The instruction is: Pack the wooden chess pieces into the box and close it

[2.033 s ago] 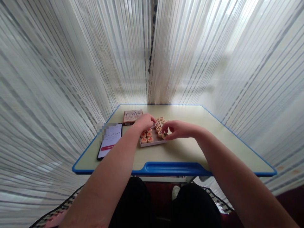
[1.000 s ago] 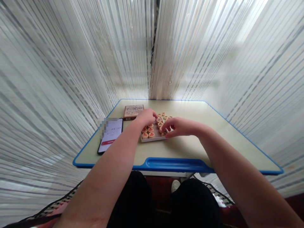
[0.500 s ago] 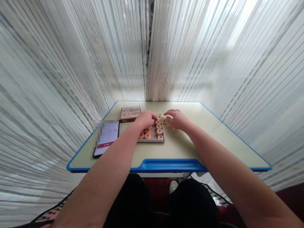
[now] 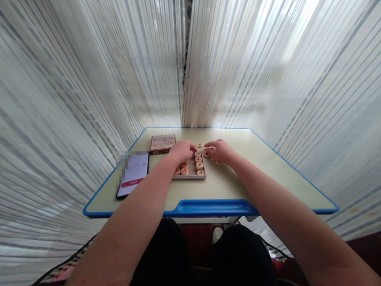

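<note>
On the blue-edged desk, the person's left hand curls at the far end of a shallow tray, where black-lettered xiangqi pieces line the right side and red-lettered ones sit left. The right hand hangs over loose pieces; I can't see whether it grips one. A smartphone lies near a printed box, before striped curtains
</note>
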A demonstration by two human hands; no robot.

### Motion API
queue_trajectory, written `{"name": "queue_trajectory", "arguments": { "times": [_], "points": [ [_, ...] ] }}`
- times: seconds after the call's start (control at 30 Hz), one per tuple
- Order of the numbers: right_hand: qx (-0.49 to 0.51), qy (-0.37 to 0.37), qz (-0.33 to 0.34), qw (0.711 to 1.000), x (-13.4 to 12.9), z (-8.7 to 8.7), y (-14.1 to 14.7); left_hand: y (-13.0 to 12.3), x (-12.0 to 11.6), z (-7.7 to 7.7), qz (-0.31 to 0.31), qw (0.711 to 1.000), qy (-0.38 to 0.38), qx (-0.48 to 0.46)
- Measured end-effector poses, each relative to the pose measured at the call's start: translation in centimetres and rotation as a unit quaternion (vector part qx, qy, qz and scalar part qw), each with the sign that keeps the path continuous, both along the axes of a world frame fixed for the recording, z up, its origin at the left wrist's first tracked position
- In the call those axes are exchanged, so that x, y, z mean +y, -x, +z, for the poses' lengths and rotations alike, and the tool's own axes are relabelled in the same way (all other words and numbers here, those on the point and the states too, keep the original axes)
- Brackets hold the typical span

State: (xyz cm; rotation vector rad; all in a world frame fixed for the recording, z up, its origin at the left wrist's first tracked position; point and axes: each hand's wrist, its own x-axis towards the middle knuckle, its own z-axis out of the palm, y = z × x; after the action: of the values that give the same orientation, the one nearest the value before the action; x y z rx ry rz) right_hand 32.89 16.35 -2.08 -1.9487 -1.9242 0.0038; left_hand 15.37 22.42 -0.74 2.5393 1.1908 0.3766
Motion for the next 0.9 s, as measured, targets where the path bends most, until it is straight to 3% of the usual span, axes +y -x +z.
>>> {"name": "queue_trajectory", "arguments": {
  "times": [0.27, 0.53, 0.7, 0.9],
  "points": [
    [0.024, -0.002, -0.01, 1.0, 0.3, -0.4, -0.5, 0.2, -0.3, 0.4, 0.013, 1.0, -0.026, 0.0],
    [0.176, -0.05, -0.014, 0.983, 0.3, -0.1, -0.4, 0.2, -0.4, 0.7, 0.021, 0.998, -0.044, -0.031],
    [0.41, -0.068, 0.024, 0.909, -0.5, 1.1, 0.9, 0.0, -0.3, 0.4, -0.004, 0.991, -0.05, -0.128],
    [0.575, -0.057, 0.078, 0.812, -0.7, 1.2, 1.7, -0.1, -0.9, 0.8, -0.06, 0.979, -0.071, -0.182]
  ]
}}
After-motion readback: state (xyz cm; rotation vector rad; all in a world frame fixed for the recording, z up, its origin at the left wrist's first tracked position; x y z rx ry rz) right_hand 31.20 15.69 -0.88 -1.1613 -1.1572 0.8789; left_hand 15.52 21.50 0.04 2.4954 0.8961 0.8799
